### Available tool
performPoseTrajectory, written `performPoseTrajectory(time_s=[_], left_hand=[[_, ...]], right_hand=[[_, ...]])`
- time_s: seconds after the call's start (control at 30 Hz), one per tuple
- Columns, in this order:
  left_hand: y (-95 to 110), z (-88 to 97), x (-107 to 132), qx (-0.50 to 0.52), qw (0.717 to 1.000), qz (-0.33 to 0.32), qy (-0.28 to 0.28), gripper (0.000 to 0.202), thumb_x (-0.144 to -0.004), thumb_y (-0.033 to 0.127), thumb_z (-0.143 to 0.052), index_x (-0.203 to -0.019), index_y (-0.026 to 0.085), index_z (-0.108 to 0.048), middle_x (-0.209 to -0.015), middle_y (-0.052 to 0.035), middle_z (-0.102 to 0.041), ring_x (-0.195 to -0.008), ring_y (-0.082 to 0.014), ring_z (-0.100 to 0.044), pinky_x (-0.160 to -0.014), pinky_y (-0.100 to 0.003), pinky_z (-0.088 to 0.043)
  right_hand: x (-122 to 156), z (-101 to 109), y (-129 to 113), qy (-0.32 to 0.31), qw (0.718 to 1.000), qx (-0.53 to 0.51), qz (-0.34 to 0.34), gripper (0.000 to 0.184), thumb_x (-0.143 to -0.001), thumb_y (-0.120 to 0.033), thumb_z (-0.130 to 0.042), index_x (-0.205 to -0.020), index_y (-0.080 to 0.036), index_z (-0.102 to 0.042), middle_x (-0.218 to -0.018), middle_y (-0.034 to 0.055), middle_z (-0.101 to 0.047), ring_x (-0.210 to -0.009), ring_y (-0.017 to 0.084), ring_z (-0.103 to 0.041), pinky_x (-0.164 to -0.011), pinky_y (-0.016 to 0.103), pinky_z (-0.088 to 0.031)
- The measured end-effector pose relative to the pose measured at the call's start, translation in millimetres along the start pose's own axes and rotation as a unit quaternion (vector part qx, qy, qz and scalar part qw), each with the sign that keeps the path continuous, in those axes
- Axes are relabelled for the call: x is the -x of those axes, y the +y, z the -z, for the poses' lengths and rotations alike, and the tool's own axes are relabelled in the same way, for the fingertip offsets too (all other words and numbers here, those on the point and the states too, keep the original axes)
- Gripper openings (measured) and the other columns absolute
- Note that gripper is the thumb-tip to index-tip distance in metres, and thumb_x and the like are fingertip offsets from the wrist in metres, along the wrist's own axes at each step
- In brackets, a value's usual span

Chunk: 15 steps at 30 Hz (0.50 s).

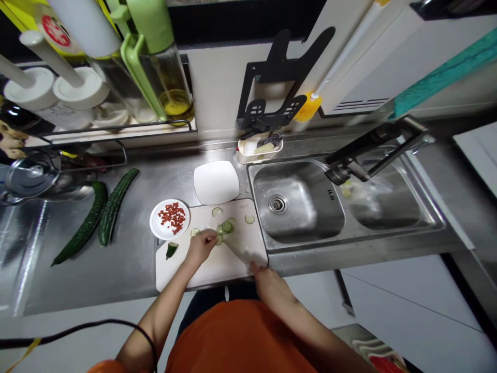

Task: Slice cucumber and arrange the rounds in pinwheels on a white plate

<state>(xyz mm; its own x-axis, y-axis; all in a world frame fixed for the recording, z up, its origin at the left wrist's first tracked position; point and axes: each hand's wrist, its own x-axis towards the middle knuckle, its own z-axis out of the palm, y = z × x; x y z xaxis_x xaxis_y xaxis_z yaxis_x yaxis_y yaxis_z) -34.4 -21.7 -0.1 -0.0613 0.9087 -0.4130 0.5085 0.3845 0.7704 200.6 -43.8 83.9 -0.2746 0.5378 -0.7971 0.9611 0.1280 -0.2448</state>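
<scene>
A white cutting board [217, 267] lies at the counter's front edge. On it are several thin cucumber slices [227, 226] and a cucumber end piece [171, 249]. My left hand [200, 246] rests on the board with its fingertips pinched on a slice near the pile. My right hand [267, 280] is closed round a knife handle, and the blurred knife blade [237, 252] points up-left toward the slices.
A small round dish of chopped red chilli [170, 218] and a bare square white plate [216, 181] sit behind the board. Two whole cucumbers [99, 215] lie to the left. A double sink [301, 204] with a faucet [373, 147] is right. Oil bottles [163, 67] stand on a rack.
</scene>
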Motion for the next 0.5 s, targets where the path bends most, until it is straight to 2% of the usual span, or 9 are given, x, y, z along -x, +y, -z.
performPoseTrajectory(time_s=[0.2, 0.37, 0.5], left_hand=[[-3, -1.1, 5, -0.058, 0.996, 0.059, 0.042, 0.011, -0.074, 0.027, -0.058, -0.068, 0.019, -0.063, -0.063, 0.0033, -0.061, -0.061, -0.0105, -0.054, -0.061, -0.021, -0.038], [-1, -3.7, 10, -0.073, 0.993, 0.075, 0.057, 0.015, -0.077, 0.023, -0.053, -0.069, 0.020, -0.066, -0.063, 0.0031, -0.063, -0.062, -0.0106, -0.056, -0.063, -0.021, -0.037], [-1, -6.9, 11, -0.076, 0.992, 0.069, 0.068, 0.017, -0.078, 0.022, -0.052, -0.071, 0.020, -0.067, -0.065, 0.0021, -0.065, -0.064, -0.0109, -0.058, -0.064, -0.021, -0.037]], right_hand=[[-3, -1, -7, 0.024, 1.000, 0.009, -0.006, 0.053, -0.078, 0.005, -0.030, -0.123, -0.015, -0.049, -0.097, 0.0124, -0.068, -0.089, 0.022, -0.066, -0.067, 0.025, -0.042], [-8, -4, -20, 0.032, 0.999, 0.013, -0.002, 0.048, -0.082, 0.001, -0.030, -0.121, -0.018, -0.051, -0.098, 0.0112, -0.068, -0.089, 0.023, -0.066, -0.068, 0.026, -0.044], [-9, -3, -28, 0.035, 0.999, 0.024, 0.014, 0.048, -0.084, 0.000, -0.028, -0.123, -0.017, -0.050, -0.097, 0.0123, -0.068, -0.088, 0.023, -0.066, -0.066, 0.026, -0.045]])
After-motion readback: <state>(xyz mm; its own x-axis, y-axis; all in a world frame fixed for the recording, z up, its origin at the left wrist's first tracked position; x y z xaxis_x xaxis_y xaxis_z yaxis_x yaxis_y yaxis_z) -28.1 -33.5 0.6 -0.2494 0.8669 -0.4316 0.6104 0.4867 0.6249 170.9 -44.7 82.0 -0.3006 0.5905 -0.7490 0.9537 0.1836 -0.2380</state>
